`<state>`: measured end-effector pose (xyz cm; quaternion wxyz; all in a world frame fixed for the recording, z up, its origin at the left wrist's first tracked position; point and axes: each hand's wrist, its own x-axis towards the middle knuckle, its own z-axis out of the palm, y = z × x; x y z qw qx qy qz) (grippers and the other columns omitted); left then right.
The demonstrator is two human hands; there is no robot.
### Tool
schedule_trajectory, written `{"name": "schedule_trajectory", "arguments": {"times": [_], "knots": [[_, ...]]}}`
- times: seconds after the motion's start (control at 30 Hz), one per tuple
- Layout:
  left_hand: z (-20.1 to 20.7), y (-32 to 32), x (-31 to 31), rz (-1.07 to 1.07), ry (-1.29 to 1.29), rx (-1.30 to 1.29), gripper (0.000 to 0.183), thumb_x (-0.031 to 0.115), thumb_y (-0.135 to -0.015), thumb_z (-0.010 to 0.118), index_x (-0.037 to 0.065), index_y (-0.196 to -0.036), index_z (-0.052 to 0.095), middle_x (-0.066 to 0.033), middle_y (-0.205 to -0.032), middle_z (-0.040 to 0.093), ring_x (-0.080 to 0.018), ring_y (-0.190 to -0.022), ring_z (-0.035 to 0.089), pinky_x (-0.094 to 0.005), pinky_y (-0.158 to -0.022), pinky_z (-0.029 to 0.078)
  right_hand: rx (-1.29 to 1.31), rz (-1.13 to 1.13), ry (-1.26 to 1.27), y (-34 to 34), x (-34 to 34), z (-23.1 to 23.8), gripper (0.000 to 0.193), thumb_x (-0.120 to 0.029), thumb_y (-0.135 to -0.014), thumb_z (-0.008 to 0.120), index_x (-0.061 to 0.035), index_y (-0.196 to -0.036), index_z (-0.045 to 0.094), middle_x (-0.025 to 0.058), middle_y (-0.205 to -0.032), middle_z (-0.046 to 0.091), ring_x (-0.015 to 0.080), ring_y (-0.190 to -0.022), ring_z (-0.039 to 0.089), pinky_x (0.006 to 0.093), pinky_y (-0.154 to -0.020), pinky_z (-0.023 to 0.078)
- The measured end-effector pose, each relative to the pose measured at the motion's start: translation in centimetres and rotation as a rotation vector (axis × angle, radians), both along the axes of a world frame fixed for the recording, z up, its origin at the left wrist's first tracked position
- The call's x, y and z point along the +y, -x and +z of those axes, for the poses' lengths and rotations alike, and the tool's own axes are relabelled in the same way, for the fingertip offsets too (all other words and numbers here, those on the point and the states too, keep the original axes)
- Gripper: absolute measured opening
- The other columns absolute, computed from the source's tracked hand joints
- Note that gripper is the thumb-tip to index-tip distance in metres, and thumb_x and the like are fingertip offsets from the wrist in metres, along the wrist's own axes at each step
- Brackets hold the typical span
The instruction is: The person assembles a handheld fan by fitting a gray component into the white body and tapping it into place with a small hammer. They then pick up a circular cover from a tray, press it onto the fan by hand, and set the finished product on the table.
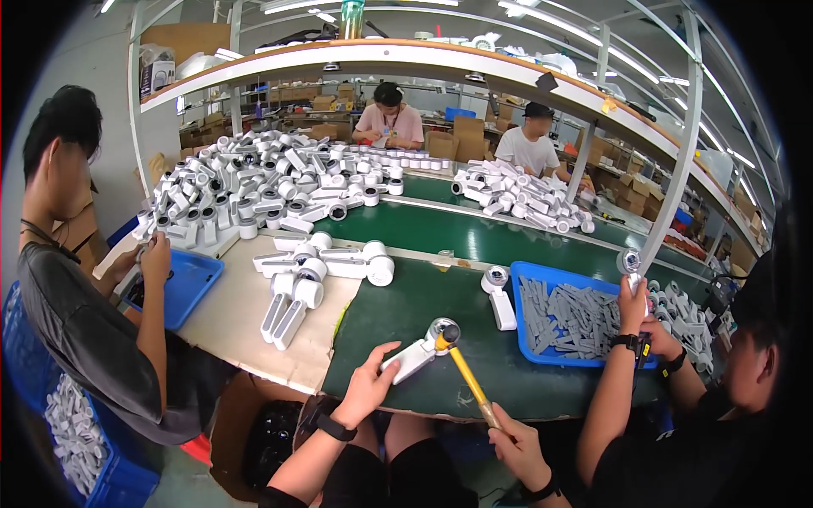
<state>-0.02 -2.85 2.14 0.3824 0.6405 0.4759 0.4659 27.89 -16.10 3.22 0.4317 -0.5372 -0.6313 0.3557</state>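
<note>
My left hand (366, 391) grips the handle end of a white handheld unit (413, 362) with a round head, which looks like a small fan. It lies on the green bench top (406, 305) near the front edge. My right hand (518, 447) is closed around the lower end of a hammer (471, 378) with a yellow handle. The hammer's dark head rests on or just over the unit's round head and partly hides it. Another white unit (500, 298) lies a little beyond, to the right.
Several finished-looking white units (296, 288) lie on cardboard (246, 339) to the left. Beyond is a large heap (271, 178). A blue tray (523, 339) of grey strips stands right. Co-workers sit close on both sides; a shelf (406, 52) crosses overhead.
</note>
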Motion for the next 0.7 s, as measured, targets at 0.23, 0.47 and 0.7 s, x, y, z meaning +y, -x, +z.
{"name": "schedule_trajectory", "arguments": {"times": [0.23, 0.47, 0.7], "knots": [[0.2, 2.2, 0.5, -0.106, 0.515, -0.556, 0.054, 0.047, -0.100, 0.053, 0.007, -0.137, 0.047, -0.0046, -0.087, 0.058, -0.0133, -0.073, 0.056, -0.0263, -0.065, 0.048, 0.064, 0.073, 0.066, 0.3, -0.5, 1.6, 0.054, 0.001, -0.091, 0.057, -0.0030, -0.144, 0.048, 0.0022, -0.078, 0.062, 0.0049, -0.053, 0.051, 0.0188, -0.048, 0.040], [-2.0, 3.8, 0.2, 0.204, -0.175, 0.160, 0.025, 0.016, -0.077, 0.081, 0.002, -0.096, 0.071, -0.0115, -0.094, 0.066, -0.0254, -0.089, 0.061, -0.0348, -0.082, 0.048, -0.192, 0.251, -0.290, 2.7, 1.7, 2.9, 0.051, 0.005, -0.089, 0.059, 0.0010, -0.139, 0.052, 0.0049, -0.083, 0.060, 0.0075, -0.058, 0.052, 0.0216, -0.053, 0.043], [-2.9, 4.1, 0.7, 0.215, -0.253, 0.206, 0.025, 0.018, -0.075, 0.081, 0.005, -0.094, 0.072, -0.0114, -0.086, 0.066, -0.0293, -0.085, 0.063, -0.0380, -0.079, 0.050, -0.333, 0.271, -0.195, 3.6, 3.0, 2.5, 0.048, 0.000, -0.091, 0.062, 0.0025, -0.137, 0.051, 0.0145, -0.087, 0.061, 0.0252, -0.074, 0.059, 0.0314, -0.071, 0.048]]}}
